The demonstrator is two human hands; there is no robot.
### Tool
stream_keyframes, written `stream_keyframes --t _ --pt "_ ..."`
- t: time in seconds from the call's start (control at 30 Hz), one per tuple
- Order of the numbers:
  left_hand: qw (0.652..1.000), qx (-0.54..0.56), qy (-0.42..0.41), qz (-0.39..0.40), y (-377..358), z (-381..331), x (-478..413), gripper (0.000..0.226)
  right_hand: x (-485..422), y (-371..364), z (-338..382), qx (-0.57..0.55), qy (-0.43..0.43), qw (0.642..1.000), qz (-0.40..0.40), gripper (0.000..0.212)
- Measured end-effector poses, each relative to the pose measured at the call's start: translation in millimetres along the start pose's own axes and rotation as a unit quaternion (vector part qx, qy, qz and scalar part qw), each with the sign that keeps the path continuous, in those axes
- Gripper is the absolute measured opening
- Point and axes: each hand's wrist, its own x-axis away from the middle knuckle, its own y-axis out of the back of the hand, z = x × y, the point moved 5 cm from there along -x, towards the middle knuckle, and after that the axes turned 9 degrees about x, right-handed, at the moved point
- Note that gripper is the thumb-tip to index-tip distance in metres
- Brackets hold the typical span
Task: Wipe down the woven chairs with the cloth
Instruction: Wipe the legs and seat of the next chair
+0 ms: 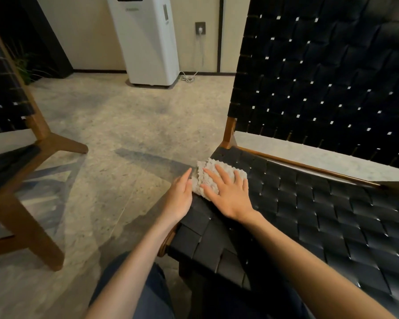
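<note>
Chair seat [309, 203], cloth [209, 172] under flat right hand [227, 193]

One camera does all the looking. It sits on the person's head and faces forward and down. It is close to the left hand [179, 195] and the right hand [228, 195], which show near the middle. The view is wide. Right of the hands it takes in a woven chair [320, 217]. Left of the hands it takes in the floor [124, 120] and part of a second chair [43, 131]. Past the hands stand a wall [88, 31] and a white machine [148, 44].
</note>
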Motion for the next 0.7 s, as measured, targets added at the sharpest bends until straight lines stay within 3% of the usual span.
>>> stream_keyframes --t 0.1,0.3,0.43,0.57,0.7 --pt "0.995 -0.086 -0.021 0.043 -11 2 -13 0.047 -29 -7 -17 -0.01 -0.049 0.999 -0.005 0.055" --pt "0.982 -0.151 0.002 0.109 -25 16 -44 0.051 -94 -12 -52 -0.008 -0.101 0.995 0.013 0.06" --pt "0.976 -0.205 -0.03 0.064 -24 13 -57 0.046 -130 -10 -67 -0.01 -0.135 0.99 0.038 0.066" --pt "0.984 -0.171 -0.036 0.038 -20 14 -60 0.042 -150 -9 -74 -0.016 -0.144 0.988 0.047 0.077" --pt "0.983 -0.179 -0.046 0.024 -21 11 -59 0.041 -153 -9 -73 -0.017 -0.127 0.992 0.009 0.065"
